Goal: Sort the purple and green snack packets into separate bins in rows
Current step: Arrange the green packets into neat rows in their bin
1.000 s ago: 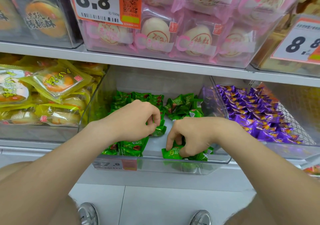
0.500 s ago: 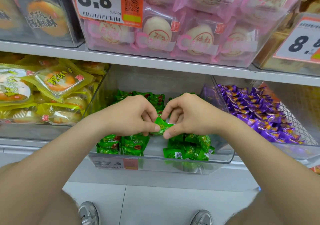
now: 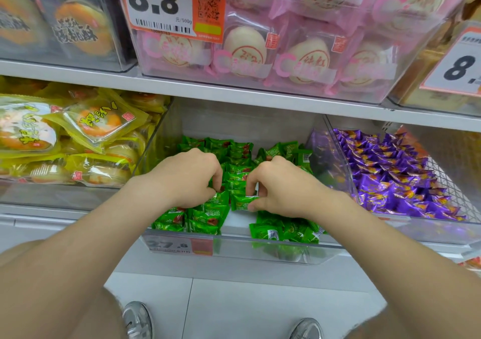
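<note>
- Far left: yellow pastry packets piled up in their own bin.
- The left hand is down in the middle clear bin, fingers curled tight into the green packets. Its fingertips are buried, so can't tell if it's actually got hold of one.
- The right hand is just beside it, thumb and curled fingers pinching a single green packet low over the gap between the two green piles.
- The purple packets fill the next bin to the right, apart from both hands.
</note>
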